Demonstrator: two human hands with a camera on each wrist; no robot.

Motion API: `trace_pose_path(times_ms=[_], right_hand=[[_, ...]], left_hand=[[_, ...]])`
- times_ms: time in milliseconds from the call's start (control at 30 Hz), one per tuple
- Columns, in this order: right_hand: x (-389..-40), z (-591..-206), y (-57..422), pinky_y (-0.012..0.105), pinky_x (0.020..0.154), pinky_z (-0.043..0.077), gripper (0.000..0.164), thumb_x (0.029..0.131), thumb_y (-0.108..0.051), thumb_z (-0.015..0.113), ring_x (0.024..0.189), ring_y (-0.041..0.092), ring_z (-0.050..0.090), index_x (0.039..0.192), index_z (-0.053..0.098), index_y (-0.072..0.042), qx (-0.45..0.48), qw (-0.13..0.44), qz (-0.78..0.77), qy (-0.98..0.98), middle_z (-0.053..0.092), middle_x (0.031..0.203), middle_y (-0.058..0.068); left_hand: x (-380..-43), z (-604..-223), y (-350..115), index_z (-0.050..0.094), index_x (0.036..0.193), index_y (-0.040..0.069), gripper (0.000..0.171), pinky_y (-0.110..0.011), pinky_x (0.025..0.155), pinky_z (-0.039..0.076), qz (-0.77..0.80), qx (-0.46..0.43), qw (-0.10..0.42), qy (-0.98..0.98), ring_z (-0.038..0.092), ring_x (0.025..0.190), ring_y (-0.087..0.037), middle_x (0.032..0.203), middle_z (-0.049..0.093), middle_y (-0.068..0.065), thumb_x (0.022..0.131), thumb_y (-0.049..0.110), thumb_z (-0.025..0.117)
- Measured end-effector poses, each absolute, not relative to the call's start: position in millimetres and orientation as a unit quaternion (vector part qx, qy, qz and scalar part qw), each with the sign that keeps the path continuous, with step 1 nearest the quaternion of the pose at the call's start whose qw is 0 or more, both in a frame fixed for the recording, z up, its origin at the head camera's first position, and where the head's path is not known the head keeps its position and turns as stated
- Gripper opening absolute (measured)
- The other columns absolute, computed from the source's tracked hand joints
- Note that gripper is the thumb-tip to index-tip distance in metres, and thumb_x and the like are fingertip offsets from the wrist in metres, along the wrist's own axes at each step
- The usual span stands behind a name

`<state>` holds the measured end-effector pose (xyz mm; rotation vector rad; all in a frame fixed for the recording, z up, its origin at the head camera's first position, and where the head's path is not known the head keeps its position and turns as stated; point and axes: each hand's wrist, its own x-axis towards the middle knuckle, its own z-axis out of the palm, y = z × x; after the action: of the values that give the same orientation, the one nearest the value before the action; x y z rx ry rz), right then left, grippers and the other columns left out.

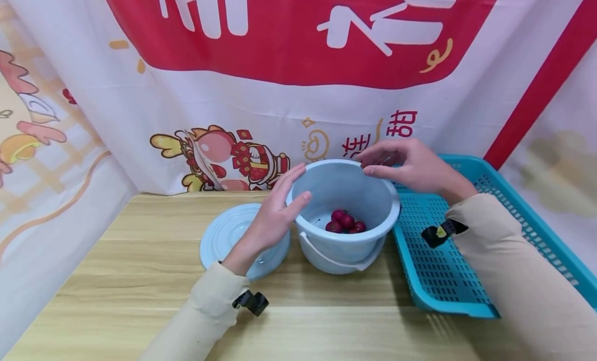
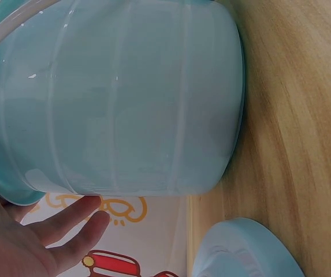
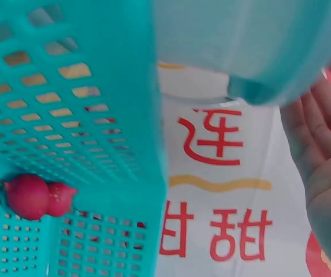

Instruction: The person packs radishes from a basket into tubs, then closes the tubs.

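Note:
A light blue bucket (image 1: 342,247) stands upright on the table, its handle hanging at the front. Several small, round, dark red fruit-like things (image 1: 346,222) lie on its floor; their exact kind is unclear. My left hand (image 1: 275,211) rests at the bucket's left rim, thumb over the edge and fingers fairly straight along the outside. At the far right rim, my right hand (image 1: 408,167) hovers with bent fingers and thumb apart, holding nothing visible. To the right, a teal perforated basket (image 1: 410,270) holds red round things (image 3: 29,197) in the right wrist view.
A round light blue lid (image 1: 216,236) lies on the wooden table (image 1: 140,278) left of the bucket, partly behind my left forearm. A printed white and red cloth (image 1: 261,99) hangs along the back. The basket stands close against the bucket's right side.

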<state>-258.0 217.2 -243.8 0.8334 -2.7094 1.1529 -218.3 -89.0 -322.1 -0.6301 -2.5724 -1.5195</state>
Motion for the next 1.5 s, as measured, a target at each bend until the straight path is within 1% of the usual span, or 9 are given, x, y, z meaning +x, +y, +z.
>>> trace_pose_path(times_ms=[267, 500, 700, 867, 1100, 1233, 1333, 1500], right_hand=[[-255.1, -236.6, 231.0, 0.023, 0.084, 0.063, 0.044, 0.092, -0.023, 0.083, 0.106, 0.017, 0.073, 0.134, 0.073, -0.021, 0.245, 0.045, 0.378, -0.891, 0.076, 0.126, 0.002], [-254.8, -238.8, 255.7, 0.023, 0.081, 0.063, 0.050, 0.091, -0.028, 0.084, 0.106, 0.011, 0.070, 0.139, 0.070, -0.023, 0.220, 0.060, 0.367, -0.902, 0.074, 0.130, 0.003], [-259.4, -246.4, 279.6, 0.022, 0.082, 0.063, 0.052, 0.093, -0.037, 0.081, 0.112, 0.010, 0.067, 0.142, 0.067, -0.027, 0.171, 0.059, 0.368, -0.912, 0.070, 0.134, -0.002], [-266.6, -255.0, 299.4, 0.021, 0.082, 0.062, 0.055, 0.095, -0.038, 0.079, 0.114, 0.006, 0.067, 0.146, 0.064, -0.025, 0.140, 0.054, 0.398, -0.905, 0.070, 0.135, -0.005], [-272.5, -265.1, 320.9, 0.021, 0.084, 0.063, 0.056, 0.097, -0.038, 0.077, 0.112, 0.004, 0.069, 0.149, 0.061, -0.023, 0.115, 0.052, 0.426, -0.896, 0.069, 0.132, -0.015], [-273.5, -268.1, 331.1, 0.021, 0.083, 0.063, 0.056, 0.098, -0.038, 0.076, 0.110, 0.005, 0.070, 0.149, 0.060, -0.022, 0.103, 0.056, 0.437, -0.892, 0.069, 0.132, -0.015], [-274.9, -270.4, 336.3, 0.022, 0.082, 0.064, 0.054, 0.099, -0.034, 0.075, 0.108, 0.006, 0.071, 0.149, 0.061, -0.020, 0.097, 0.056, 0.447, -0.887, 0.069, 0.129, -0.017], [-278.8, -275.5, 339.4, 0.024, 0.082, 0.064, 0.055, 0.099, -0.034, 0.075, 0.109, 0.006, 0.070, 0.149, 0.061, -0.018, 0.093, 0.048, 0.448, -0.888, 0.069, 0.130, -0.017]], left_hand=[[-215.7, -323.9, -93.8, 0.034, 0.166, 0.032, 0.062, -0.067, 0.128, 0.026, -0.496, -0.204, 0.051, -0.842, 0.024, 0.164, -0.020, 0.175, 0.026, 0.012, 0.108, 0.048, 0.051], [-215.0, -323.9, -91.7, 0.033, 0.167, 0.026, 0.064, -0.067, 0.128, 0.027, -0.499, -0.208, 0.047, -0.840, 0.023, 0.165, -0.021, 0.176, 0.026, 0.010, 0.109, 0.044, 0.052], [-215.5, -322.8, -88.8, 0.034, 0.167, 0.027, 0.063, -0.067, 0.128, 0.028, -0.500, -0.213, 0.047, -0.838, 0.024, 0.165, -0.021, 0.176, 0.026, 0.011, 0.109, 0.042, 0.052], [-216.0, -321.6, -88.0, 0.034, 0.167, 0.027, 0.062, -0.068, 0.128, 0.028, -0.498, -0.213, 0.047, -0.839, 0.024, 0.165, -0.021, 0.176, 0.026, 0.010, 0.109, 0.041, 0.052], [-215.9, -320.5, -88.6, 0.034, 0.167, 0.027, 0.062, -0.067, 0.128, 0.028, -0.496, -0.208, 0.049, -0.841, 0.024, 0.164, -0.021, 0.175, 0.026, 0.011, 0.109, 0.041, 0.052], [-216.7, -321.6, -89.1, 0.034, 0.167, 0.027, 0.062, -0.067, 0.128, 0.028, -0.496, -0.209, 0.049, -0.841, 0.024, 0.165, -0.021, 0.175, 0.026, 0.011, 0.109, 0.041, 0.051], [-216.9, -321.8, -89.3, 0.034, 0.167, 0.026, 0.062, -0.067, 0.128, 0.028, -0.497, -0.210, 0.049, -0.841, 0.024, 0.165, -0.021, 0.175, 0.026, 0.011, 0.109, 0.041, 0.051], [-216.6, -320.8, -89.5, 0.034, 0.167, 0.027, 0.063, -0.067, 0.128, 0.028, -0.495, -0.209, 0.049, -0.842, 0.024, 0.165, -0.021, 0.175, 0.026, 0.012, 0.109, 0.044, 0.051]])
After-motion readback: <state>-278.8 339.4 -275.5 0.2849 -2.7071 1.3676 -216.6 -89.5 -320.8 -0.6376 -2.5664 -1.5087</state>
